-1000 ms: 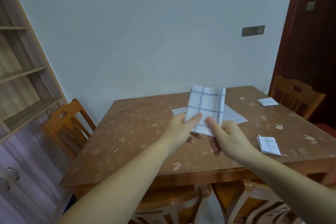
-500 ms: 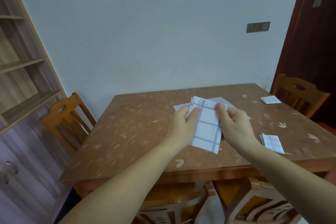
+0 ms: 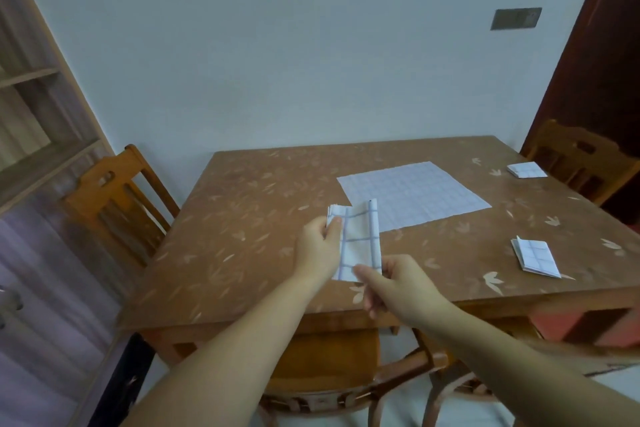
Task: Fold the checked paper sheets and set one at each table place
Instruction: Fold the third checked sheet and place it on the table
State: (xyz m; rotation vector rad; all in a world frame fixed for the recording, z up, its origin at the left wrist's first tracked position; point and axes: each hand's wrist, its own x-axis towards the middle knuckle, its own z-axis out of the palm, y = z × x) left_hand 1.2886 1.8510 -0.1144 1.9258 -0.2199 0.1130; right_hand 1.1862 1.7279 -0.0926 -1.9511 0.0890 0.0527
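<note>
I hold a folded checked paper sheet (image 3: 360,239) just above the near part of the brown table (image 3: 242,218). My left hand (image 3: 320,250) pinches its upper left edge, and my right hand (image 3: 398,282) pinches its lower edge. A flat, unfolded checked sheet (image 3: 412,194) lies on the table just beyond. One folded sheet (image 3: 535,257) rests near the front right edge. Another folded sheet (image 3: 526,170) lies at the far right, in front of a chair.
Wooden chairs stand at the table's left (image 3: 114,198), far right (image 3: 578,156) and near side (image 3: 332,364). A shelf unit (image 3: 31,114) fills the left wall. A dark door (image 3: 602,55) is at the right.
The folded sheet has come down from in front of me to just above the table. My right hand has slid from its top edge to its lower edge. The view has tilted downward.
</note>
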